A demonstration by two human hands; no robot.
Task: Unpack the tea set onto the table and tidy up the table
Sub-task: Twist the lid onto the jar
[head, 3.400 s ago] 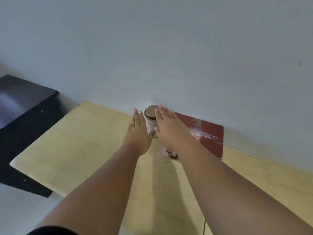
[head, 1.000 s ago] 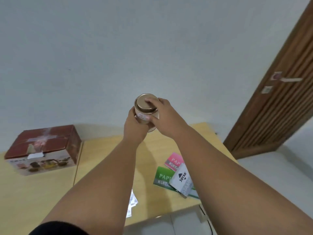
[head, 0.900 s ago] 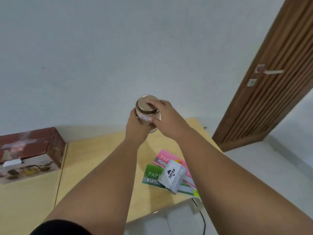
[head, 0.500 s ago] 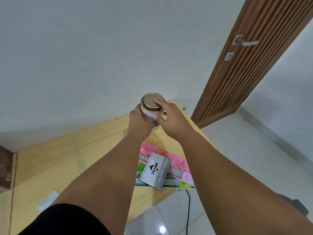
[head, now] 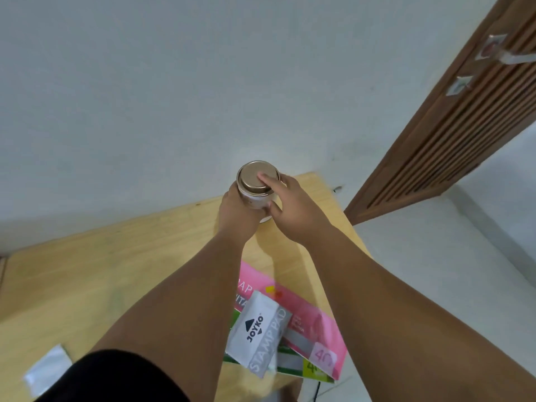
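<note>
A small jar [head: 256,195] with a bronze lid and a pale label sits between both my hands, low over the far right corner of the wooden table [head: 121,256]. My left hand [head: 236,216] wraps round its left side from behind. My right hand [head: 290,204] grips its right side, with one finger lying across the lid. Whether the jar's base touches the table is hidden by my hands. The red tea set box is out of view.
A grey stamp pad box [head: 259,335] lies on pink [head: 307,314] and green paper packs [head: 293,365] at the table's near right edge. A white packet [head: 48,369] lies near left. A slatted wooden door [head: 464,123] stands at right, with white floor [head: 435,271] below.
Both hands lifted the jar from beside the red box and carried it right to the table's far right corner. In the last half second it sank lower toward the tabletop.
</note>
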